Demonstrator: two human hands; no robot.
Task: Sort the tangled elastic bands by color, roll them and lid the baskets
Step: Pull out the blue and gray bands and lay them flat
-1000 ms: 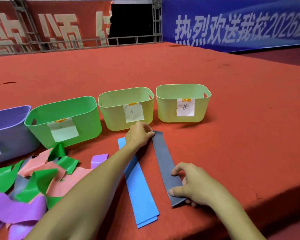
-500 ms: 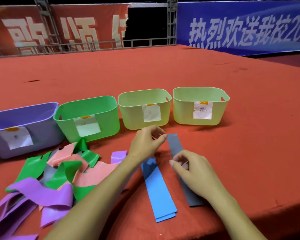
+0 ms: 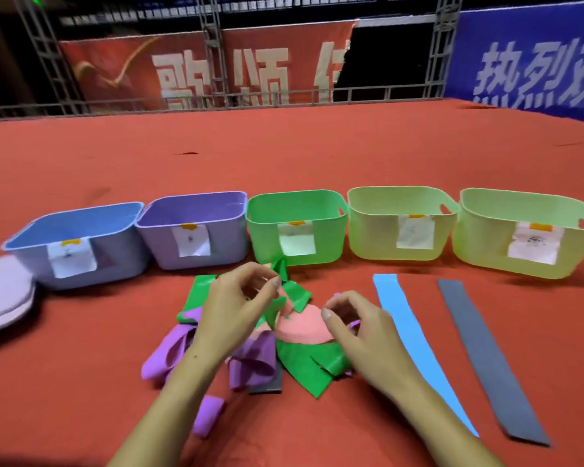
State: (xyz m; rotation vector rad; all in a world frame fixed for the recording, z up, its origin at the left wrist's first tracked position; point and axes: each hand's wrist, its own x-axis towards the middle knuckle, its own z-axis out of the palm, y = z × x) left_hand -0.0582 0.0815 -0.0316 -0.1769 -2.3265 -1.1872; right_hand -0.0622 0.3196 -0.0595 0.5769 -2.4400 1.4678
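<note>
Hovering over the tangled pile of bands (image 3: 267, 335) on the red bench (image 3: 284, 156): left hand (image 3: 231, 311) above the pile's left half, fingers curled with thumb and forefinger nearly pinched, grip on any band impossible to tell; right hand (image 3: 361, 328) at the pile's right edge, fingers loosely curled, holding nothing visible. Lying flat right of the pile, apart from each other: blue band (image 3: 415, 342), then grey band (image 3: 486, 355) further right. Standing in a row behind the pile, all unlidded: blue basket (image 3: 81, 244), purple basket (image 3: 196, 227), green basket (image 3: 297, 224), two pale green baskets (image 3: 402, 220). Lying far left of the pile, beside the blue basket: lilac lid (image 3: 4, 294).
</note>
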